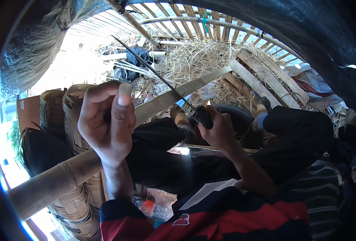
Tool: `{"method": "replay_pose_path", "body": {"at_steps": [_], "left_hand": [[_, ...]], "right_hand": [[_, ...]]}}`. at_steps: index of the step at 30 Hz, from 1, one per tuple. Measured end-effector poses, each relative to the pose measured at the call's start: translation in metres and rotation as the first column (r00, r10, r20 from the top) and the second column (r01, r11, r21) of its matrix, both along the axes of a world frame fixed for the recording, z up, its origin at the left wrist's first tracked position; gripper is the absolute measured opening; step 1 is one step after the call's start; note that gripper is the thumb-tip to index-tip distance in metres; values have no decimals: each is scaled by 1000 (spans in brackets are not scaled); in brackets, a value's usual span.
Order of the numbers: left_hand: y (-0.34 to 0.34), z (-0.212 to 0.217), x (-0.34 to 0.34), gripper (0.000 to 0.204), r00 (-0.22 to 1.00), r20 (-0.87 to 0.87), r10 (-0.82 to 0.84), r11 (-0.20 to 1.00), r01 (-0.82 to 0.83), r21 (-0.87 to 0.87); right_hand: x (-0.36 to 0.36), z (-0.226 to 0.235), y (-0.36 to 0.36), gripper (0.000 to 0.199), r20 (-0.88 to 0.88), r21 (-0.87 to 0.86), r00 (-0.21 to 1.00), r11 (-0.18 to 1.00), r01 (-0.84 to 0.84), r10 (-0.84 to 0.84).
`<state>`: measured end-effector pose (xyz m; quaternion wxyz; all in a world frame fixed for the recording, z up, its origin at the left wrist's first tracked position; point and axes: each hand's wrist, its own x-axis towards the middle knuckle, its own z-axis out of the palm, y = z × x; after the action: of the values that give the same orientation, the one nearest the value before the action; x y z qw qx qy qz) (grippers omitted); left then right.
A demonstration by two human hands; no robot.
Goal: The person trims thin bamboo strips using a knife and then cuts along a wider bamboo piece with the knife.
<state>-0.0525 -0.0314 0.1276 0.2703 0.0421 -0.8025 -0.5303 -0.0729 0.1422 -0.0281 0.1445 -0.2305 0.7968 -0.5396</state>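
Observation:
My left hand (107, 122) is raised close to the camera, fingers curled, and seems to grip the thick bamboo pole (57, 180) that runs from lower left up toward the right, where it thins to a flat split end (202, 82). My right hand (216, 128) is closed around the dark handle of a long thin blade (154, 68), which slants up to the left across the bamboo. Both forearms come up from a red and navy striped shirt. My legs in dark trousers lie under the pole.
Woven bamboo baskets (71, 108) are stacked at left. Dry straw (194, 60) and wooden planks (258, 80) lie ahead, with a slatted bamboo fence (194, 18) behind. A black tyre (234, 114) sits near my feet. A dark tarp (290, 28) hangs overhead.

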Motion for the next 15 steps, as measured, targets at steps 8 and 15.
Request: {"method": "replay_pose_path", "body": {"at_steps": [8,15], "left_hand": [[4,6,2,9,999,-39,-8,997,11,71],[-11,-3,0,11,1000,-22,-14,1000,14,11]], "right_hand": [[0,31,-2,22,1,11,1000,999,-31,31],[-7,-20,6,21,15,140,998,988,58,-61]]}}
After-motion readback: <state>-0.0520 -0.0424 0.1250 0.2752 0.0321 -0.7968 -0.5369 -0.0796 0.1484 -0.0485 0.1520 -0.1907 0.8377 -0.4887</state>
